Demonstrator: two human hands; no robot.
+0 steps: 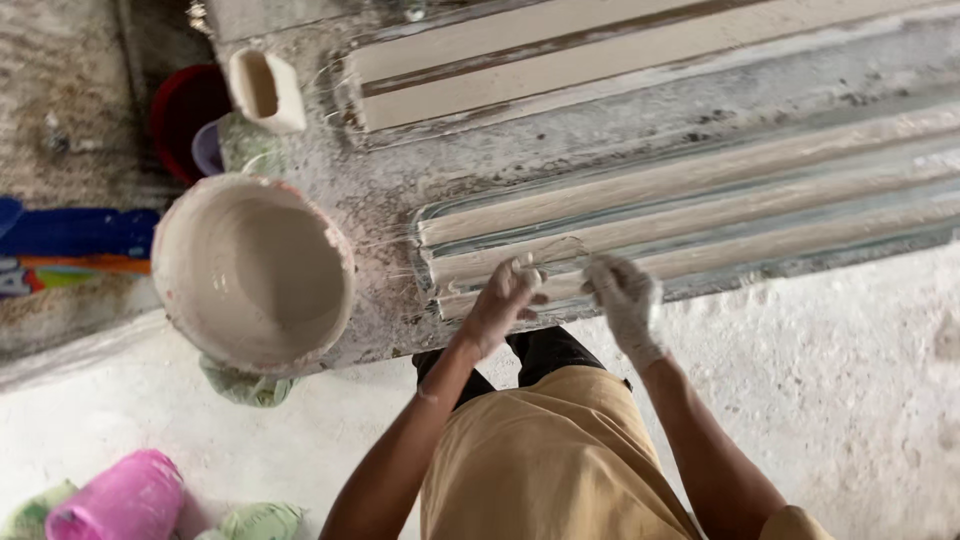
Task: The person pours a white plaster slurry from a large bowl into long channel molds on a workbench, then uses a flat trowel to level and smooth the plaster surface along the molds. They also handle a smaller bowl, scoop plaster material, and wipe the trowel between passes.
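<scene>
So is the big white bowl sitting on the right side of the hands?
No, the bowl stands at the left end of the bench, left of both the left hand and the right hand.

A round plaster-caked basin (253, 272) of pale slurry sits at the worktable's (380, 180) left end. Behind it, a small cream scoop-like container (266, 90) and a dark red bowl (183, 115). Down on the floor, a pink plastic tub (120, 498).

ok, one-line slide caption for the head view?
Plaster-coated left hand and right hand work fibre strands over a long moulding, plaster basin alongside.
</scene>
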